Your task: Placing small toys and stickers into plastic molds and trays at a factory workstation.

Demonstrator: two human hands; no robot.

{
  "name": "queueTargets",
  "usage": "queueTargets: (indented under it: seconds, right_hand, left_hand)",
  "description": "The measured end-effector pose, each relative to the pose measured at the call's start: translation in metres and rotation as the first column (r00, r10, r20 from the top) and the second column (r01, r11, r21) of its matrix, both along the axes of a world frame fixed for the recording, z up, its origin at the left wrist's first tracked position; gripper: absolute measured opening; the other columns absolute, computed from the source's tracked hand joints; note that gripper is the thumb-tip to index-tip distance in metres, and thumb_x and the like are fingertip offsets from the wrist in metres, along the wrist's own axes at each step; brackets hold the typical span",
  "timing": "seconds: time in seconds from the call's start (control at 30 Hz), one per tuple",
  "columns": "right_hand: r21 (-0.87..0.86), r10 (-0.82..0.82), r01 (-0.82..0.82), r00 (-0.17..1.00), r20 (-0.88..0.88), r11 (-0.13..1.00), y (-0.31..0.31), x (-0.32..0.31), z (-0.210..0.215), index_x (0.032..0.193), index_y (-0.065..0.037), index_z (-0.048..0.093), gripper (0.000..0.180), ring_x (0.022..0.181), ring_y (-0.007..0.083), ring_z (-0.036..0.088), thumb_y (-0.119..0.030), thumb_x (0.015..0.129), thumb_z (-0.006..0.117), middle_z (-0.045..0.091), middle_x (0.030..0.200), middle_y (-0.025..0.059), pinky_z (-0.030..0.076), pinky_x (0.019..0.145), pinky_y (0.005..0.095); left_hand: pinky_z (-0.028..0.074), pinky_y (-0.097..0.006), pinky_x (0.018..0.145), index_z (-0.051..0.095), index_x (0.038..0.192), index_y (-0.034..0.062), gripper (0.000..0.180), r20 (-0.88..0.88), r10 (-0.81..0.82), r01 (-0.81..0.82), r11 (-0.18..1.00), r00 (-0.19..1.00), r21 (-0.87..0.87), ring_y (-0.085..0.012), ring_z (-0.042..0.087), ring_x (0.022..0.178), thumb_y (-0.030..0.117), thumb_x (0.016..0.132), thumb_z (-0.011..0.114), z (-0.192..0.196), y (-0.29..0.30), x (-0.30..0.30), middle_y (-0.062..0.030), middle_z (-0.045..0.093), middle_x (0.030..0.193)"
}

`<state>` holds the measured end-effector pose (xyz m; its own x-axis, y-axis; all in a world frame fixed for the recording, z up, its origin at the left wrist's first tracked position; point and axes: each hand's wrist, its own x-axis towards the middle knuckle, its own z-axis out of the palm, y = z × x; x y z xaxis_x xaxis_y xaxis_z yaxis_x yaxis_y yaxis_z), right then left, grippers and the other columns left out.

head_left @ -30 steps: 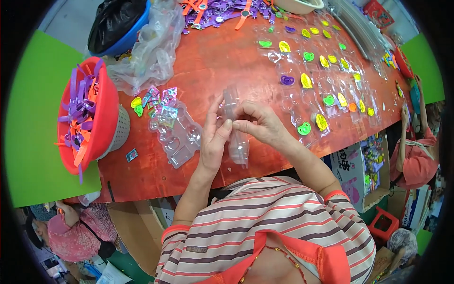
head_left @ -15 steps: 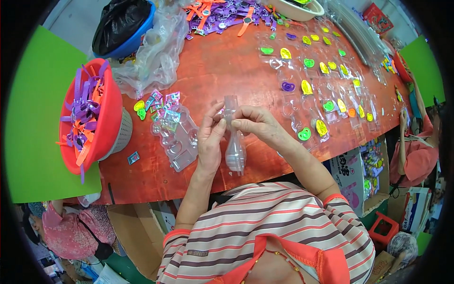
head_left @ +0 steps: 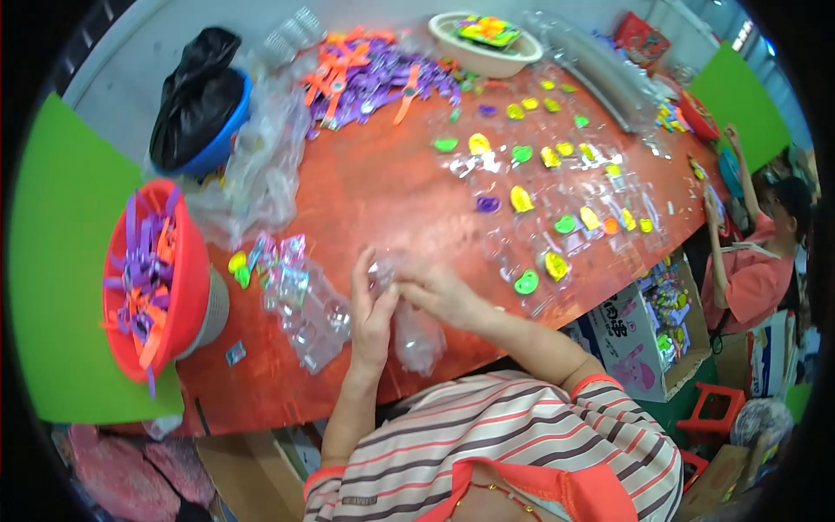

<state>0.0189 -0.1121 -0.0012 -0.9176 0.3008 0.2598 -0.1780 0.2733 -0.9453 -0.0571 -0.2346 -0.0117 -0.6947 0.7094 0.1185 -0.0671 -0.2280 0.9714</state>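
A clear plastic blister shell (head_left: 417, 337) is held up over the near part of the red table, its rounded lower end hanging below my hands. My left hand (head_left: 372, 315) closes on its left side, thumb toward the right hand. My right hand (head_left: 442, 294) pinches the shell near its upper part; motion blurs the fingertips. Beside my left hand lies another clear blister tray (head_left: 315, 322) on the table. Small shiny sachets (head_left: 283, 257) rest at its far end, next to a yellow and green plastic piece (head_left: 240, 268).
At left stands a red basket (head_left: 184, 261) of purple and orange toy watches. A heap of toy watches (head_left: 374, 87) lies at the back, beside a cream basin (head_left: 487, 59). Blister trays with coloured pieces (head_left: 522, 200) cover the right side. A co-worker (head_left: 757, 252) sits far right.
The view has shifted, so the table sits lower in the picture. My hands still hold the blister shell, which has turned and is now blurred.
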Motion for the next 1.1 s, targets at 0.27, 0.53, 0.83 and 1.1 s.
queueTargets:
  seconds: [0.27,0.53,0.83,1.1]
  right_hand:
    - [0.131,-0.12,0.139,0.982,-0.143,0.981,-0.007,0.01,-0.006,0.09,-0.004,0.06,0.025,0.07,0.0222,0.056,-0.028,0.088,0.054,0.056,0.074,0.0113,0.045,0.065,0.0372]
    - [0.186,-0.18,0.181,0.983,-0.018,0.966,0.003,0.017,-0.019,0.084,-0.004,0.058,0.026,0.069,0.03,0.054,-0.029,0.087,0.054,0.055,0.076,0.0133,0.044,0.066,0.0419]
    - [-0.404,-0.597,0.491,0.779,-0.192,0.772,0.104,0.068,0.02,0.074,-0.002,0.058,0.005,0.055,0.0158,0.05,0.0,0.078,0.055,0.052,0.067,0.0037,0.042,0.052,0.0296]
    - [-0.398,-0.59,0.485,0.781,-0.203,0.779,0.152,-0.009,0.005,0.09,-0.005,0.058,0.013,0.06,0.0072,0.055,-0.014,0.096,0.052,0.063,0.077,0.0031,0.043,0.052,0.0216]
  left_hand:
    - [0.04,-0.032,0.098,0.035,0.138,0.0025,0.053,-0.049,0.012,-0.012,1.0,0.999,0.005,-0.0208,0.051,0.114,0.01,0.087,0.046,-0.015,0.005,0.005,-0.0118,0.051,0.125]
    - [0.036,-0.037,0.102,0.03,0.142,-0.0011,0.06,-0.15,-0.021,0.017,0.999,0.988,-0.029,-0.0253,0.046,0.12,0.006,0.082,0.04,-0.004,0.014,0.019,-0.0167,0.045,0.131]
    - [0.046,-0.033,0.089,0.04,0.133,0.0022,0.071,0.272,0.3,-0.349,0.924,0.915,0.157,-0.0248,0.051,0.106,0.0,0.062,0.042,0.009,-0.026,-0.012,-0.0125,0.047,0.123]
    - [0.043,-0.038,0.1,0.037,0.137,0.0037,0.074,0.593,0.178,-0.315,0.939,0.785,0.135,-0.0253,0.049,0.116,-0.006,0.065,0.047,-0.013,-0.081,-0.024,-0.0137,0.049,0.127]
